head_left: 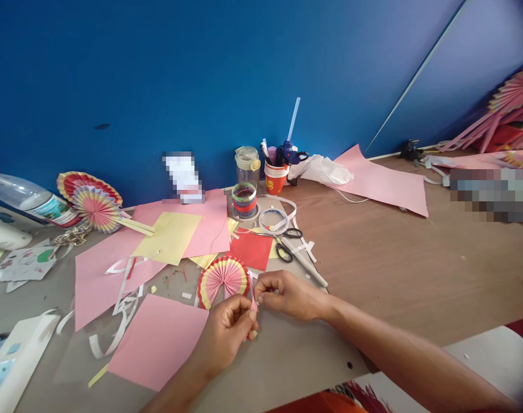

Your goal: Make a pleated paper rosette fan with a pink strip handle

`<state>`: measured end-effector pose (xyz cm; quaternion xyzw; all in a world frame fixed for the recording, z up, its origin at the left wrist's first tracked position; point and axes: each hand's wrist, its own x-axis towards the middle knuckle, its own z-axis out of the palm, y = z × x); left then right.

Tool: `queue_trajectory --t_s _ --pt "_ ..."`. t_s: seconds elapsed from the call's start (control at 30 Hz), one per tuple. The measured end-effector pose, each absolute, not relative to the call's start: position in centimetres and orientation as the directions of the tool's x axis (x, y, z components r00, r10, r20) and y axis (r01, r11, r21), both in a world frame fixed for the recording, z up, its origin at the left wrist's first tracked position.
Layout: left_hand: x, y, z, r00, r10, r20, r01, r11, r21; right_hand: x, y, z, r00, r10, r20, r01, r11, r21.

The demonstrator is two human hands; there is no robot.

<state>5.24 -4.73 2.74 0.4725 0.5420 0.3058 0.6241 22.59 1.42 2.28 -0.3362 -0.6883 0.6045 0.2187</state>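
Observation:
My left hand (232,331) pinches a narrow pink paper strip (253,305) between thumb and fingers. At the strip's right side, my right hand (289,293) is closed, with thumb and forefinger pressed together; a thin white strip (250,277) rises beside its fingertips. Just behind both hands lies a pleated paper fan (224,275) in pink, yellow and red, spread to a near-full round. A pink paper sheet (162,338) rests left of my left hand. Black-handled scissors (284,251) and a red paper square (250,248) lie beyond the fan.
Rolls of tape (274,221), a coloured roll (244,201), a clear bottle (247,163) and a red paper cup (276,178) of tools stand near the blue wall. White strips (123,321), a yellow sheet (170,235) and a finished fan (95,203) lie left. A power strip (20,355) sits front left.

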Motion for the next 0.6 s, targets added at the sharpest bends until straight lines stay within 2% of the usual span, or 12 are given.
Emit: queue_trajectory --t_s 0.1,0.23,0.3,0.4,0.47,0.5,0.6 --pt "5.41 -4.79 2.65 0.173 0.917 -0.36 0.138 0.339 0.931 22.57 1.0 2.36 -0.622 0.781 0.049 0.281 0.282 -0.917" --pt "5.5 -4.83 2.63 0.141 0.919 -0.368 0.121 0.353 0.928 22.57 0.6 1.96 -0.629 0.675 0.387 0.337 0.685 -0.646" --pt "5.49 -4.8 2.76 0.136 0.917 -0.374 0.114 0.36 0.926 22.5 0.49 1.79 -0.634 0.603 0.483 0.366 0.785 -0.5" --pt "5.48 -4.71 2.99 0.146 0.911 -0.385 0.113 0.371 0.922 22.26 0.4 1.63 -0.657 0.531 0.536 0.408 0.848 -0.34" --pt "5.48 -4.66 3.05 0.163 0.907 -0.388 0.118 0.372 0.921 22.09 0.39 1.52 -0.657 0.529 0.538 0.416 0.849 -0.327" --pt "5.49 -4.64 3.03 0.172 0.905 -0.389 0.123 0.372 0.92 22.03 0.42 1.48 -0.647 0.55 0.527 0.414 0.835 -0.363" --pt "5.49 -4.61 2.88 0.197 0.898 -0.394 0.137 0.372 0.918 22.08 0.6 1.58 -0.615 0.653 0.442 0.38 0.736 -0.56"
